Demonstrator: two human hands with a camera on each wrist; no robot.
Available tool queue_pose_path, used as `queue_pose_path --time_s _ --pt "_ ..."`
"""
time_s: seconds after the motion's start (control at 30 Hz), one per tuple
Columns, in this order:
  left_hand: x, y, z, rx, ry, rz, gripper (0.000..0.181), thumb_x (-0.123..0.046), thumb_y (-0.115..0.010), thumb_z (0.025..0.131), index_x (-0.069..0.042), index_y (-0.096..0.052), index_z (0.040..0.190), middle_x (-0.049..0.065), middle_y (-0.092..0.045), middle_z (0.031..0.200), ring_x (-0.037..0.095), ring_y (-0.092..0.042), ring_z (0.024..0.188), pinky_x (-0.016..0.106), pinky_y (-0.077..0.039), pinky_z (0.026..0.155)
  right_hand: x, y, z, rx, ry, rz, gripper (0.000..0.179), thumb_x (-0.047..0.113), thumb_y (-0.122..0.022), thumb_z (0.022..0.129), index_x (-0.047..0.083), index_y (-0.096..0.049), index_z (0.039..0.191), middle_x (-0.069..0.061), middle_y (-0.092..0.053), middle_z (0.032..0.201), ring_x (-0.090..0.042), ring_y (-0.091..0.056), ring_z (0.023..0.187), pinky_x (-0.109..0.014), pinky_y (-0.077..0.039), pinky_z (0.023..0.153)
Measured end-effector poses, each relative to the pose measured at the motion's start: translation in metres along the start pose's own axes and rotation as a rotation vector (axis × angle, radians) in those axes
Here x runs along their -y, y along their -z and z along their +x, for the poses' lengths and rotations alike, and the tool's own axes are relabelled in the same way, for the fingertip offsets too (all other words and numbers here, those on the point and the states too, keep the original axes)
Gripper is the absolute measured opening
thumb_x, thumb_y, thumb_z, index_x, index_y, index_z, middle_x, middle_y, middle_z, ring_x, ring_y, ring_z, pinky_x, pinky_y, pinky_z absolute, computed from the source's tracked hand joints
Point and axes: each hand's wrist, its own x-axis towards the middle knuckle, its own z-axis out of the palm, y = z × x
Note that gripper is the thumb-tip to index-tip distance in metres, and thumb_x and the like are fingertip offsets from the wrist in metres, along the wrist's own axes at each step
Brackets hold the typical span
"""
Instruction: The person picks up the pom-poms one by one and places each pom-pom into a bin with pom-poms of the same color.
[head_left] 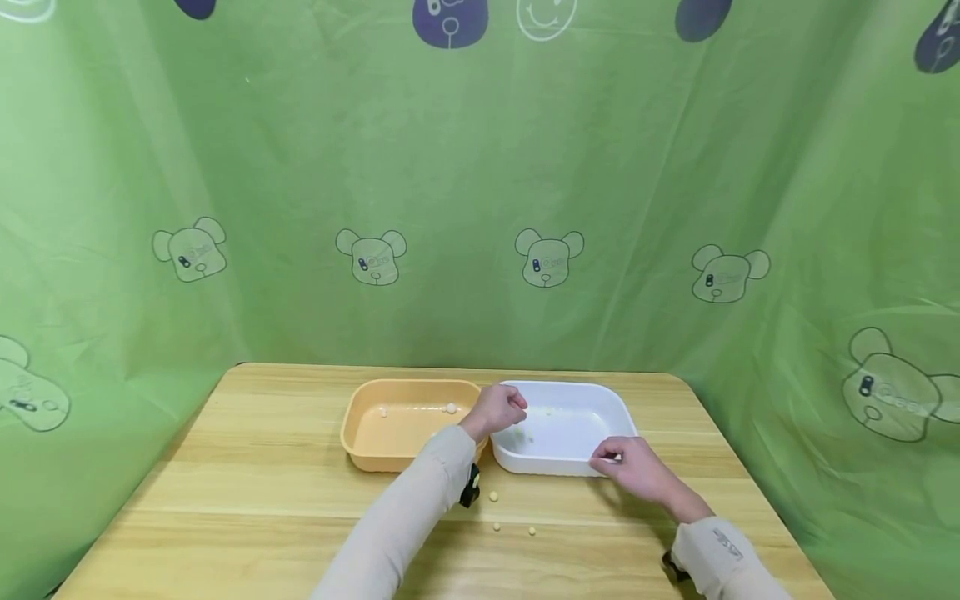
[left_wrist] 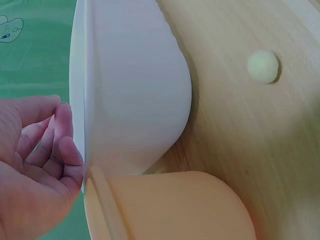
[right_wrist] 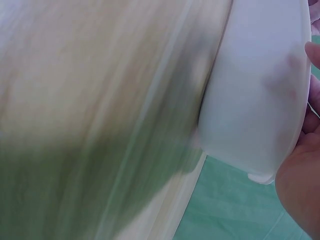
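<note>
My left hand (head_left: 498, 408) is over the left side of the white basin (head_left: 566, 468), its sleeve crossing the orange basin (head_left: 375, 461). In the left wrist view, that hand's thumb and forefinger meet at the tips, other fingers curled, with nothing visible between them. At the white basin's front right corner, my right hand (head_left: 637, 468) pinches the rim, thumb outside and fingers inside. Small pale yellow balls (head_left: 531, 438) lie in the white basin. A white ball (head_left: 451, 408) and a smaller white piece (head_left: 383, 412) sit in the orange one.
A pale yellow ball (head_left: 493, 497) and two smaller ones (head_left: 532, 531) lie on the wooden table (head_left: 247, 492) in front of the basins. The two basins stand side by side, close together. A green curtain (head_left: 457, 167) with printed bear heads hangs behind and on both sides.
</note>
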Motion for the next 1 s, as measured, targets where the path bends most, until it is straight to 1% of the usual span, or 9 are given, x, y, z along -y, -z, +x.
queue_pose_path --time_s 0.1,0.2,0.37,0.5,0.57,0.73,0.9,1.0 --pt "0.002 0.004 -0.005 0.005 -0.012 -0.021 0.009 -0.001 -0.067 0.082 0.001 -0.066 0.091 0.002 -0.062 0.076 0.012 -0.059 0.067 0.022 -0.048 0.062 0.001 -0.001 0.001 0.003 0.003 0.003 0.01 0.016 -0.069 0.085 0.02 -0.068 0.076 0.014 -0.061 0.076 -0.005 -0.055 0.072 -0.027 -0.047 0.068" --pt "0.003 0.01 -0.01 0.026 -0.016 -0.024 0.008 -0.003 -0.067 0.084 0.0 -0.066 0.091 0.002 -0.062 0.077 0.012 -0.06 0.068 0.023 -0.048 0.063 0.0 -0.001 0.001 0.003 -0.001 0.005 0.01 0.017 -0.069 0.085 0.02 -0.068 0.076 0.013 -0.061 0.076 -0.005 -0.055 0.073 -0.027 -0.047 0.068" --pt "0.005 0.021 -0.02 0.078 -0.054 0.023 0.004 -0.005 -0.068 0.084 -0.004 -0.066 0.088 0.0 -0.061 0.075 0.01 -0.056 0.069 0.022 -0.047 0.063 0.0 -0.001 0.001 0.004 -0.007 -0.001 0.009 0.017 -0.069 0.085 0.021 -0.069 0.077 0.013 -0.062 0.077 -0.006 -0.056 0.074 -0.028 -0.048 0.069" --pt "0.005 0.028 -0.031 0.105 -0.103 0.057 0.004 -0.004 -0.068 0.083 -0.003 -0.067 0.087 0.0 -0.06 0.076 0.01 -0.054 0.071 0.022 -0.047 0.064 -0.001 -0.001 0.001 0.005 -0.012 -0.013 0.009 0.018 -0.069 0.086 0.022 -0.069 0.078 0.014 -0.062 0.077 -0.006 -0.056 0.074 -0.029 -0.048 0.07" --pt "0.006 0.031 -0.038 0.123 -0.115 0.059 0.004 -0.004 -0.068 0.083 -0.004 -0.067 0.087 -0.001 -0.061 0.077 0.009 -0.054 0.072 0.021 -0.047 0.065 -0.002 -0.001 0.001 0.005 -0.011 -0.017 0.009 0.018 -0.069 0.086 0.022 -0.068 0.078 0.015 -0.061 0.077 -0.005 -0.056 0.074 -0.029 -0.047 0.07" --pt "0.011 0.032 -0.053 0.167 -0.138 0.048 0.004 -0.005 -0.068 0.084 -0.004 -0.067 0.087 -0.003 -0.062 0.077 0.007 -0.055 0.072 0.021 -0.047 0.068 -0.002 -0.002 0.001 -0.005 -0.006 -0.016 0.009 0.017 -0.07 0.085 0.021 -0.068 0.077 0.014 -0.061 0.076 -0.006 -0.056 0.073 -0.029 -0.047 0.069" --pt "0.019 0.032 -0.067 0.171 -0.17 0.101 0.005 -0.007 -0.069 0.084 -0.006 -0.068 0.088 -0.003 -0.066 0.081 0.005 -0.059 0.075 0.02 -0.048 0.074 -0.001 -0.002 0.001 -0.008 -0.013 -0.015 0.01 0.016 -0.07 0.085 0.022 -0.068 0.077 0.015 -0.061 0.075 -0.005 -0.055 0.072 -0.027 -0.047 0.068" --pt "0.023 0.031 -0.076 0.173 -0.197 0.123 0.007 -0.006 -0.07 0.083 -0.006 -0.069 0.09 -0.002 -0.068 0.084 0.005 -0.061 0.077 0.019 -0.049 0.076 0.001 -0.001 0.001 -0.009 0.006 -0.004 0.009 0.015 -0.07 0.084 0.02 -0.068 0.076 0.013 -0.061 0.074 -0.005 -0.055 0.071 -0.027 -0.047 0.067"
